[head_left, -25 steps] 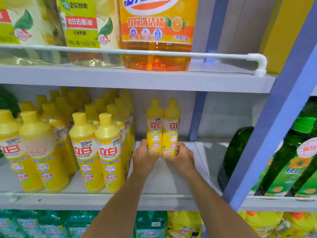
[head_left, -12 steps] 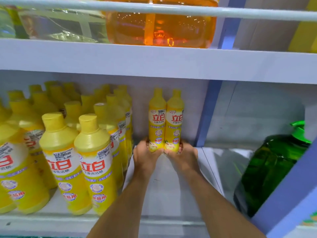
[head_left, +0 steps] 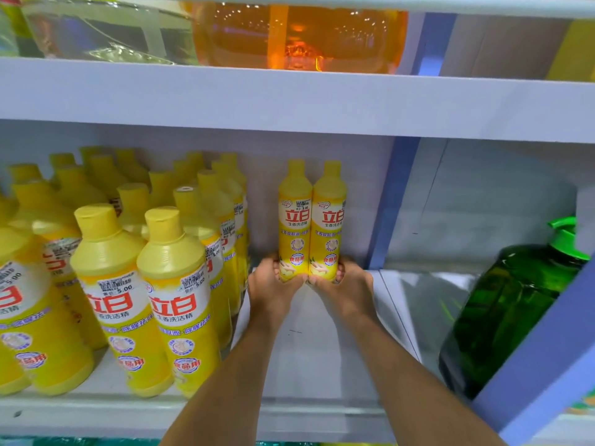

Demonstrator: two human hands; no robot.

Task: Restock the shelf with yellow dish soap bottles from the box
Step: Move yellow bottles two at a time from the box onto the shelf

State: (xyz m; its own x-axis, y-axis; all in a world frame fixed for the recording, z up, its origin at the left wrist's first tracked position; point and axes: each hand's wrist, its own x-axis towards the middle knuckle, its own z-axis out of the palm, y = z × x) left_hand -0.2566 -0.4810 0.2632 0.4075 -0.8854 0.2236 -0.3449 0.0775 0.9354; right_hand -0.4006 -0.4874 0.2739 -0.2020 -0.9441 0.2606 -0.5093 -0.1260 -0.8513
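Two yellow dish soap bottles stand upright side by side at the back of the white shelf [head_left: 309,355], against the rear wall. My left hand [head_left: 270,284] grips the base of the left bottle [head_left: 294,217]. My right hand [head_left: 344,284] grips the base of the right bottle [head_left: 329,220]. The two bottles touch each other. Several more yellow dish soap bottles [head_left: 174,284] stand in rows on the left part of the same shelf. The box is out of view.
A blue upright post [head_left: 391,204] divides the shelf just right of the held bottles. A large green bottle [head_left: 508,310] with a green pump leans in the right bay. An orange jug [head_left: 299,37] sits on the shelf above. Bare shelf lies between the rows and my hands.
The camera has moved closer and lower toward the shelf. Both hands have pushed the two bottles further back toward the rear wall, still holding their bases.
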